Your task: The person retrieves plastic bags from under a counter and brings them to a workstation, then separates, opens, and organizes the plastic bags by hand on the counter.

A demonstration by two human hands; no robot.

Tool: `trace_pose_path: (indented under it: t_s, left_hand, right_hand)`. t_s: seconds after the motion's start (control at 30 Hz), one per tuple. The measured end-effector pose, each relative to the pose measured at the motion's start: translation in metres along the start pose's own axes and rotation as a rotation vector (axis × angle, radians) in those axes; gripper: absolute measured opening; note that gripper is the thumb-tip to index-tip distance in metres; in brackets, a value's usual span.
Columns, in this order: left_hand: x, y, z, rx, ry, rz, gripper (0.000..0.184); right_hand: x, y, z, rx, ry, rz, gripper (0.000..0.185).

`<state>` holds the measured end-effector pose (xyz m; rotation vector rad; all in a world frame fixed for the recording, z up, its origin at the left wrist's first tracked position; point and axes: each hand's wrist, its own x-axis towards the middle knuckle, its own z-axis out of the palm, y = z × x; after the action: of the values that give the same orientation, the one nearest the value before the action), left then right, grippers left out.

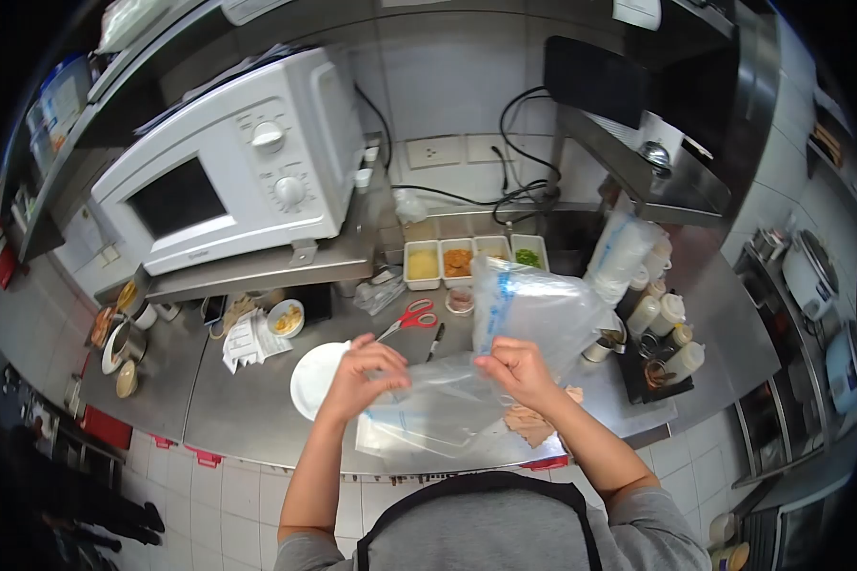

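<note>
A clear plastic bag (438,414) stretches between my two hands above the steel counter. My left hand (362,376) is closed in a pinch at its left edge, over the rim of a white plate (311,381). My right hand (516,371) is closed on the bag's upper right part. Behind that hand, more clear plastic with blue print (533,305) rises in a loose sheet. Beyond the bag lie red-handled scissors (417,312) and a black marker (436,339). A crumpled peach-coloured cloth (531,424) is beside my right wrist.
White tubs of food (422,265) line the back, near a small bowl (285,318) and paper slips (252,341). A microwave (229,162) sits on a raised shelf at left. Squeeze bottles (671,309) crowd a black tray at right. Another person's legs (95,504) show at lower left.
</note>
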<state>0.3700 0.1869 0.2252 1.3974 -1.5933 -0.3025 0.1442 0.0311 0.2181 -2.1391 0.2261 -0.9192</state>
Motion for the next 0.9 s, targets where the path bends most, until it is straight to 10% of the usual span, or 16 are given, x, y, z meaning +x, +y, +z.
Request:
trace_pose_path:
  t_s: [0.17,0.3,0.4,0.53,0.77,0.9]
  left_hand:
    - [0.012,0.058,0.069,-0.576,-0.466,0.318,0.026]
    - [0.004,0.030,0.125,-0.592,-0.794,-0.053,0.036]
    - [0.012,0.024,0.126,-0.921,-0.610,-0.205,0.037]
    - [0.055,0.012,0.083,-1.100,-0.418,-0.297,0.033]
    - [0.135,-0.012,0.066,-0.932,-0.123,-0.325,0.024]
    - [0.090,-0.100,0.133,-0.576,0.037,-0.464,0.020]
  right_hand:
    - [-0.039,0.021,-0.006,0.165,0.153,0.171,0.038]
    - [-0.049,0.012,-0.004,0.866,0.344,0.495,0.028]
    - [-0.063,0.017,-0.043,1.169,0.534,0.860,0.022]
    - [-0.074,0.045,-0.096,0.768,-0.077,0.595,0.019]
    - [0.010,0.029,-0.142,0.228,0.455,0.418,0.013]
    - [-0.046,0.172,-0.091,0.040,0.537,0.508,0.008]
